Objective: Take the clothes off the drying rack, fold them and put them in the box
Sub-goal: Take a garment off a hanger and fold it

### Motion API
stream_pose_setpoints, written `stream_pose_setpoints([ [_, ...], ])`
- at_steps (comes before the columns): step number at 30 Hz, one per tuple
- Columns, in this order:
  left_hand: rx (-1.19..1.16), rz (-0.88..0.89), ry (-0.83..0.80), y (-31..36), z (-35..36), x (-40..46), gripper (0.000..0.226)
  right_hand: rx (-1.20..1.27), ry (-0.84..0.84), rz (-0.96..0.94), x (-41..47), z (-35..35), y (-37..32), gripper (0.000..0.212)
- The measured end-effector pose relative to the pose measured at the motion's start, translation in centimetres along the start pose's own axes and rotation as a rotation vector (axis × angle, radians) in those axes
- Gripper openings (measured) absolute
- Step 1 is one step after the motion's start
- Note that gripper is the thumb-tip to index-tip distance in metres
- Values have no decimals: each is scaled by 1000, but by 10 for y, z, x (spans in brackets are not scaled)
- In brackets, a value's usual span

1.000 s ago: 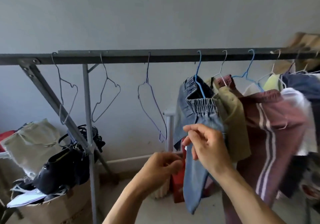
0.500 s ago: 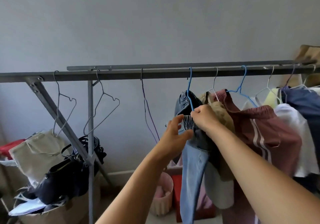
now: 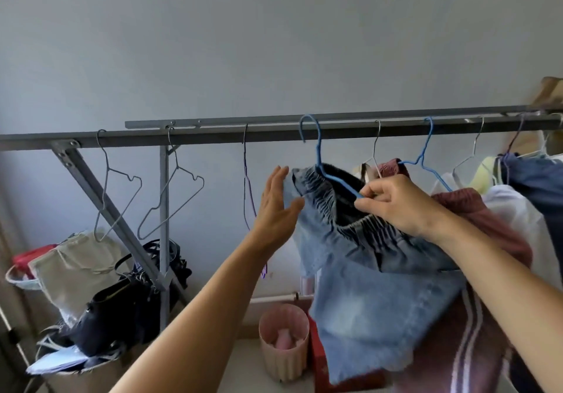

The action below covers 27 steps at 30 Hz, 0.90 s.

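Both forearms raised from below. Left hand [image 3: 275,207] open, fingers straight and pointing upward, thumb spread, palm facing right. Right hand [image 3: 399,207] reaching in from the right, fingers curled, thumb and fingertips pinching.

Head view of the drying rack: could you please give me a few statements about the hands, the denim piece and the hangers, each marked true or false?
1. The right hand pinches the blue hanger that carries the denim garment. True.
2. The left hand grips the grey rail. False: it is below the rail, fingers straight, beside the denim waistband.
3. The blue hanger's hook is lifted up in front of the rail. True.
4. The bare wire hangers hang right of the denim garment. False: they hang to its left.
5. The pink bin hangs from the rail. False: it stands on the floor under the rack.
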<state>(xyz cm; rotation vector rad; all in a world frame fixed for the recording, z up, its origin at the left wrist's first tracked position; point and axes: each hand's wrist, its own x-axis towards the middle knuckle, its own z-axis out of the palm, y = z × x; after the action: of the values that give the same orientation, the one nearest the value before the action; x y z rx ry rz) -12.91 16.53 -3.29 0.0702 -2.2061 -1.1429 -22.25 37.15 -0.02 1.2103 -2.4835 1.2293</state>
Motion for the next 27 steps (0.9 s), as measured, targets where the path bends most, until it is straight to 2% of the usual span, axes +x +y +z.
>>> stream_pose_setpoints([
  [2, 170, 54, -49, -2, 1, 6, 66, -12, -123, -41, -15, -11, 2, 16],
  [4, 306, 106, -183, -3, -2, 11, 51, -37, -163, -65, -27, -22, 1, 15],
  [6, 175, 135, -298, 0, -2, 9, 17, -45, -163, -106, -36, -30, -3, 15],
  [7, 93, 153, -308, -1, -1, 7, 15, -54, -152, -113, -41, -33, -5, 18],
  [8, 43, 162, -292, -2, -1, 5, 18, -67, -145, -120, -44, -37, -5, 28],
  [10, 2, 165, -247, -7, -8, 0, 17, -102, -128, -124, -50, -46, -3, 65],
  [11, -15, 159, -233, -11, -12, -2, 17, -140, -114, -113, -54, -51, 0, 76],
  [13, -63, 120, -214, -14, -23, -8, 17, -243, -83, -98, -59, -59, 12, 74],
  [16, -78, 83, -178, -18, -37, -16, 23, -411, -3, -107, -67, -56, 30, 50],
  [20, 12, 30, -2, -36, -56, -21, 32, -407, 41, -115, -74, -43, 40, 31],
  [24, -65, -38, 245, -45, -69, -25, 30, -332, 87, -133, -77, -27, 53, 45],
  [27, -1, -25, 146, -46, -58, -25, 33, -362, 6, -90, -65, -1, 46, 50],
])
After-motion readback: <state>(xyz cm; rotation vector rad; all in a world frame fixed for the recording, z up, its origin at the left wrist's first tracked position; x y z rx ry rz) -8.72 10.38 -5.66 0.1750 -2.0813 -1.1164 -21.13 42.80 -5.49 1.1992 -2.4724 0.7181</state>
